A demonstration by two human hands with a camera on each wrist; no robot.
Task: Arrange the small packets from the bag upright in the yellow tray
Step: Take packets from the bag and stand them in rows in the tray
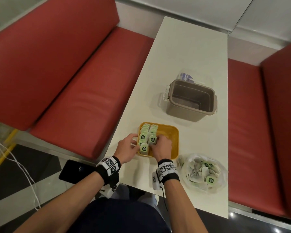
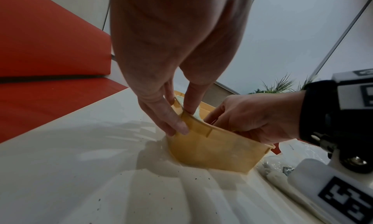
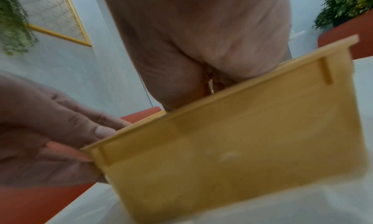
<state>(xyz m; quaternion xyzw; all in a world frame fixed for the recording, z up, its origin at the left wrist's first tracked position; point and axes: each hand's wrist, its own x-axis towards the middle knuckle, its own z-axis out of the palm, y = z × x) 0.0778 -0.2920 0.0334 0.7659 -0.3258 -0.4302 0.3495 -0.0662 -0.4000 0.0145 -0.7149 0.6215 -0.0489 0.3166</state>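
Note:
The yellow tray [image 1: 172, 137] [image 2: 212, 147] [image 3: 222, 147] sits near the table's front left edge. Its left half holds two rows of upright green-and-white packets [image 1: 145, 130]. My left hand [image 1: 136, 146] [image 2: 181, 115] [image 3: 60, 139] pinches the tray's left rim, thumb inside against a packet [image 1: 144, 147], fingers outside the wall. My right hand [image 1: 158, 142] [image 2: 242, 120] reaches into the tray, fingers curled at the front packet of the second row [image 1: 152, 140]; its fingertips are hidden. To the right of the tray lies the clear plastic bag [image 1: 188, 172], with several packets [image 1: 210, 180] inside.
An empty grey-brown bin [image 1: 190, 100] stands farther back on the white table [image 1: 183, 52], a small wrapped item behind it. Red benches [image 1: 74, 81] flank the table. A black phone [image 1: 72, 170] lies by my left wrist, off the table edge.

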